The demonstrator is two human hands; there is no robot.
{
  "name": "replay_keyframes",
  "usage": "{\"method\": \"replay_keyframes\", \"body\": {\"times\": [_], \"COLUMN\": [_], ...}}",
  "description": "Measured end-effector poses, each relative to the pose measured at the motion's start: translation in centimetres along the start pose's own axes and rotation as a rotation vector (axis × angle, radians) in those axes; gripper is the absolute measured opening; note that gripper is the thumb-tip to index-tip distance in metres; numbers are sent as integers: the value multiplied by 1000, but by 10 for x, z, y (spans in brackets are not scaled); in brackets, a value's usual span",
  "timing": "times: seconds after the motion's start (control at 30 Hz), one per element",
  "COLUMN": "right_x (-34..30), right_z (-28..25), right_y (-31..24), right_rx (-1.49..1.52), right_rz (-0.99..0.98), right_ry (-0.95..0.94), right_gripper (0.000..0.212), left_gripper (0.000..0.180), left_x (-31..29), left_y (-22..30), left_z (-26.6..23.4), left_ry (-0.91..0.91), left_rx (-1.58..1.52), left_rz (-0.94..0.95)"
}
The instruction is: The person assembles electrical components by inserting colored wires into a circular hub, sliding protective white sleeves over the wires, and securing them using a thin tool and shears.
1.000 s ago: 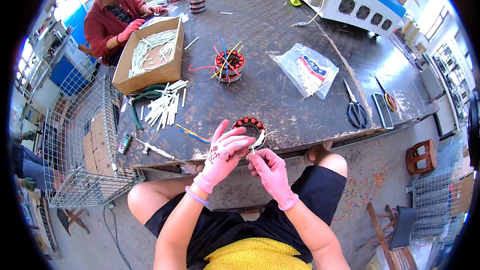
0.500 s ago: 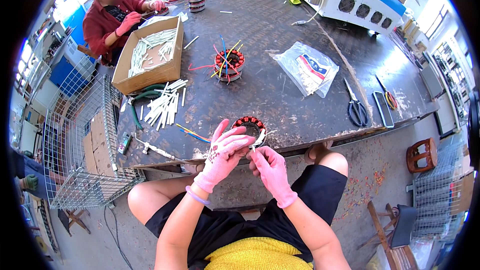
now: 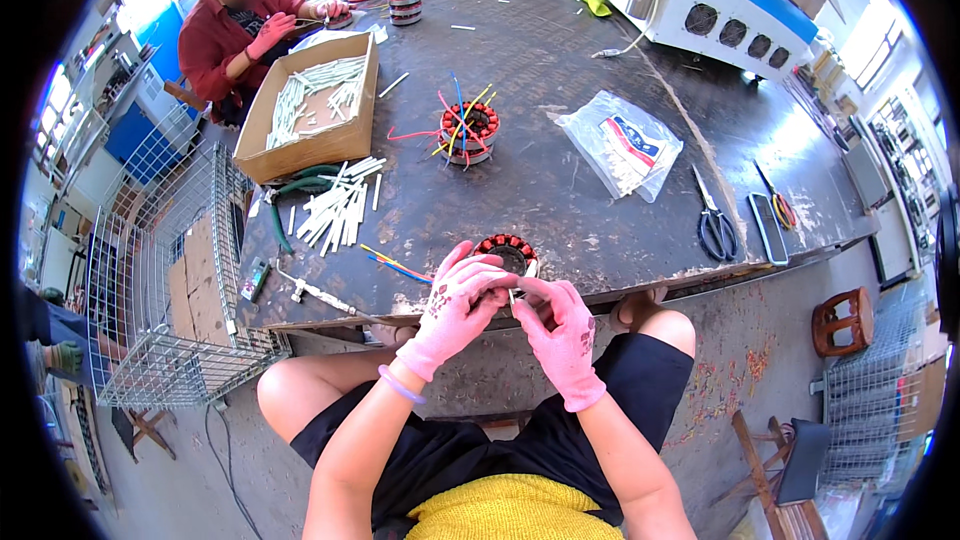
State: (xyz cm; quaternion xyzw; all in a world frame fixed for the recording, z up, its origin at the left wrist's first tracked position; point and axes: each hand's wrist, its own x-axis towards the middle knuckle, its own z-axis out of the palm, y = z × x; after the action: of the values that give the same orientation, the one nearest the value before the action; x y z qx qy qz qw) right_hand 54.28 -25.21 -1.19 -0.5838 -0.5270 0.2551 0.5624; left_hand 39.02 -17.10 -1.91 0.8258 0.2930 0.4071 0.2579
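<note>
At the table's near edge sits a motor stator (image 3: 509, 249) with red windings, its front hidden by my gloved hands. Yellow, blue and red lead wires (image 3: 394, 265) run out from its left side. My left hand (image 3: 462, 302), in a pink glove, is closed at the stator's front, fingertips pressed together. Just to its right, my right hand (image 3: 560, 335) pinches at the same spot, its fingertips meeting the left ones. A small pale strip shows between them, too small to name. A white sleeve piece (image 3: 531, 268) stands at the stator's right side.
Beyond lies a second stator (image 3: 468, 133) with coloured leads. On the left are loose white tubes (image 3: 340, 205), a carton (image 3: 305, 154) and a soldering-type tool (image 3: 318, 292). To the right are a plastic bag (image 3: 625, 145), scissors (image 3: 715, 220) and a phone (image 3: 768, 228). A co-worker (image 3: 240, 30) sits far left.
My right hand has rolled over, its back now turned up, and its fingers have come against the left fingertips. My left fingers have curled in. The whole view has shifted slightly.
</note>
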Motion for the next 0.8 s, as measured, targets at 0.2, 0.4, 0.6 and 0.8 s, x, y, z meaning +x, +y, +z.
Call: {"method": "replay_keyframes", "body": {"times": [0.2, 0.4, 0.6, 0.8], "right_x": [20, 18, 10, 15], "right_z": [2, 1, -10, 6], "right_y": [0, -36, -12, 12], "right_rx": [-260, 607, 106, 93], "right_rz": [-419, 206, -36, -242], "right_ry": [-64, -164, -193, -196], "right_gripper": [19, 11, 20, 15], "left_gripper": [25, 19, 31, 41], "left_x": [-2, -5, -5, -6], "left_y": [-4, -1, -6, -6], "left_z": [6, 11, 6, 6], "left_ry": [61, 103, 40, 38], "left_rx": [28, 57, 56, 99], "left_rz": [-19, -25, 74, 102]}}
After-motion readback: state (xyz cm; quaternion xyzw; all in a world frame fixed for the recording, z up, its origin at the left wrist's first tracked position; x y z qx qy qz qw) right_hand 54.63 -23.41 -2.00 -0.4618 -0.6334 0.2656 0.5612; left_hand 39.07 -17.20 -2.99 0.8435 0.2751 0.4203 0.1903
